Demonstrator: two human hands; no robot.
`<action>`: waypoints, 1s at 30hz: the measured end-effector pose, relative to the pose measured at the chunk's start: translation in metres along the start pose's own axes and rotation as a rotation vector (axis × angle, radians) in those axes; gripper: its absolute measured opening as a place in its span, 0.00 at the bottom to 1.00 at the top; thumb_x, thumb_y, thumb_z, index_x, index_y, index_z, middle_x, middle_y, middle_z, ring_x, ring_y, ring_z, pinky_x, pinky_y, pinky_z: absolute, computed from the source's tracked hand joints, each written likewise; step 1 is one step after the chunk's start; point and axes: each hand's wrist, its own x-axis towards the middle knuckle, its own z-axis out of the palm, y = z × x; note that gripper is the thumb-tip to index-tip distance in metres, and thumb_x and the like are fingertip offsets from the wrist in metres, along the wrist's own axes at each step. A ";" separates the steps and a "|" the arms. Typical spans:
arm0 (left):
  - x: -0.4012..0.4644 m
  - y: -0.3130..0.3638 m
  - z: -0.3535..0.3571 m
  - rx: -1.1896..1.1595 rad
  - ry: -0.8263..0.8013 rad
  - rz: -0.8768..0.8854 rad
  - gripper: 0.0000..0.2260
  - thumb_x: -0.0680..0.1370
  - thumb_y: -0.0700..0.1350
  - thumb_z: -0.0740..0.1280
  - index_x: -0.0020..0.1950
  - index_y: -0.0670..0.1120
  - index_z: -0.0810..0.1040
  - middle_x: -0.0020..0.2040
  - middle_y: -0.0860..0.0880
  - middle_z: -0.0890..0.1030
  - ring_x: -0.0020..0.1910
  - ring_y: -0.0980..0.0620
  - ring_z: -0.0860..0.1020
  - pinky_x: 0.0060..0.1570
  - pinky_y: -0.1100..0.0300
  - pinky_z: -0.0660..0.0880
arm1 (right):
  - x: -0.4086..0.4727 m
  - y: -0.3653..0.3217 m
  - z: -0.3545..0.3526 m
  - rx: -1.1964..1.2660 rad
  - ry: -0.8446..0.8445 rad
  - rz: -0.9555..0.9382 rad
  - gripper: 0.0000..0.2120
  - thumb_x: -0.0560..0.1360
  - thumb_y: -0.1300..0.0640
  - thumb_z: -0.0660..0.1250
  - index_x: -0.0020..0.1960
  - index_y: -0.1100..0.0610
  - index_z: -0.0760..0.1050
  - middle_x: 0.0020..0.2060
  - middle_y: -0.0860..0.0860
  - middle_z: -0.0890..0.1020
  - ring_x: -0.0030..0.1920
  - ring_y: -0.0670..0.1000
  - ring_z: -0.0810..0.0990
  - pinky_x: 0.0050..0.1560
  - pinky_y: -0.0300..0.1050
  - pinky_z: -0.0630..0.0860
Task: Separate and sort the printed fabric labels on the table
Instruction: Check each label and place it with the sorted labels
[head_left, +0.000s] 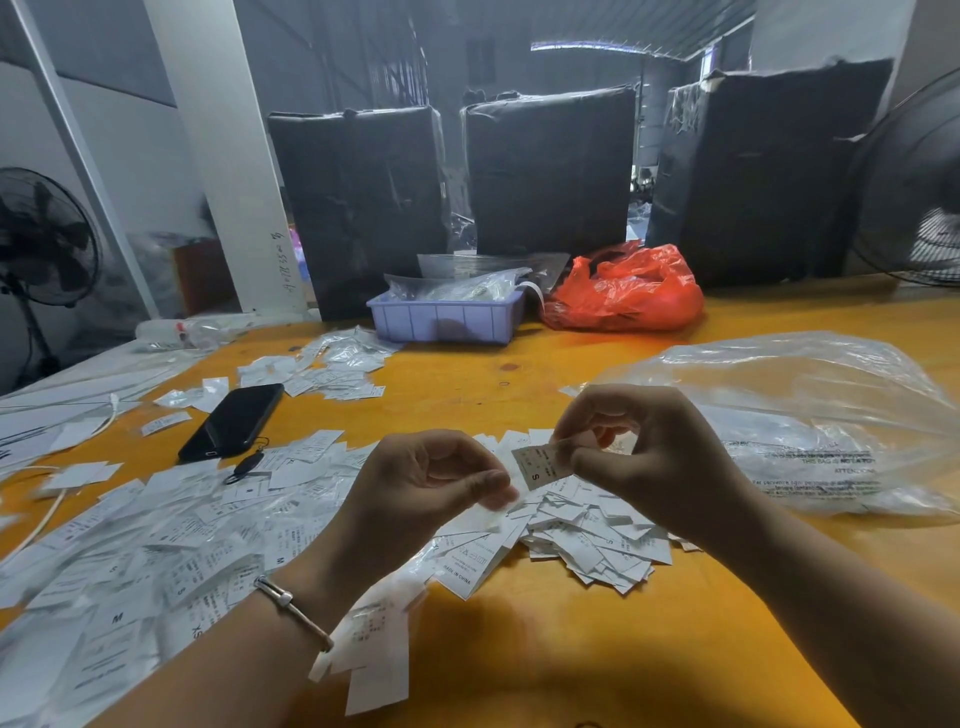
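White printed fabric labels lie spread over the orange table (519, 649). A broad loose mass of labels (156, 551) covers the left side, and a tighter pile of small labels (587, 535) sits under my hands. My right hand (644, 457) pinches a small label marked S (535, 465) between thumb and fingers, held above the pile. My left hand (426, 483) is curled and pinches a white label (485, 512) at its fingertips, a hand's width left of the S label. A bracelet circles my left wrist.
A black phone (234, 422) with a key fob lies left of centre. A purple tray (447, 314) with bagged items and a red plastic bag (628, 293) stand at the back. A large clear bag (810, 415) lies to the right. Black wrapped boxes line the far edge.
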 end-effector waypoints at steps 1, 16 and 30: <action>0.000 0.000 0.000 0.010 0.000 0.000 0.08 0.71 0.43 0.72 0.46 0.39 0.83 0.42 0.50 0.86 0.42 0.53 0.85 0.39 0.69 0.77 | 0.001 0.001 -0.001 0.016 -0.009 0.018 0.11 0.67 0.70 0.70 0.36 0.54 0.81 0.32 0.48 0.83 0.36 0.48 0.80 0.41 0.45 0.76; 0.001 -0.001 0.000 0.028 0.017 0.000 0.10 0.74 0.48 0.68 0.47 0.43 0.82 0.41 0.50 0.86 0.41 0.52 0.85 0.40 0.63 0.80 | 0.002 0.008 -0.006 0.088 0.187 0.093 0.17 0.72 0.69 0.68 0.52 0.49 0.82 0.35 0.46 0.84 0.34 0.46 0.81 0.32 0.42 0.78; 0.000 -0.002 0.003 0.062 -0.084 0.012 0.09 0.71 0.46 0.74 0.44 0.41 0.84 0.40 0.49 0.86 0.41 0.51 0.84 0.44 0.63 0.80 | -0.002 0.007 0.014 -0.147 -0.199 0.088 0.05 0.72 0.55 0.73 0.40 0.56 0.83 0.36 0.48 0.83 0.36 0.44 0.77 0.42 0.49 0.76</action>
